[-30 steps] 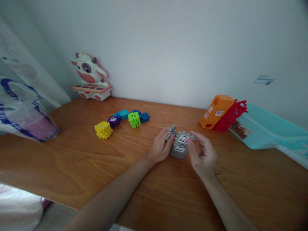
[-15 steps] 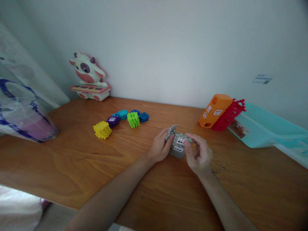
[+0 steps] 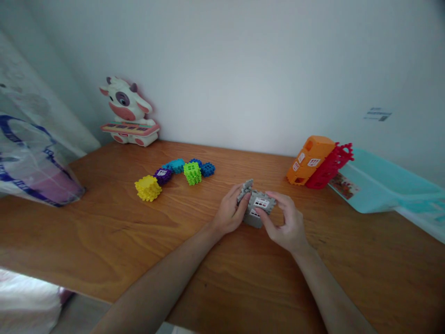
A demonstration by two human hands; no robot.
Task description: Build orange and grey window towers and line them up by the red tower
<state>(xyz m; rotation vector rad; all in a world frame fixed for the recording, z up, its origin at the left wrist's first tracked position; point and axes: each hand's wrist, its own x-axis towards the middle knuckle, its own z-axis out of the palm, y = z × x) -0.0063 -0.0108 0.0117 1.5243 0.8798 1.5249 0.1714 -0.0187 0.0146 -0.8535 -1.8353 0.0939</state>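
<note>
Wooden tabletop [image 3: 104, 241] runs along a white wall [image 3: 222, 69], and at its left edge a clear plastic bag [image 3: 31, 157] with blue print holds something pink (too blurred to name). A grey window-printed building block [image 3: 259, 208] sits between the left hand [image 3: 229, 211] and the right hand [image 3: 285, 222]. The left hand pinches a smaller grey block piece [image 3: 245, 189] against the block's side, while the right hand curls over its top.

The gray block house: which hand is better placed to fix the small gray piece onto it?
Probably the left hand: it holds the small gray piece at the edge of the gray block house, while the right hand grips the house from the other side.
</note>
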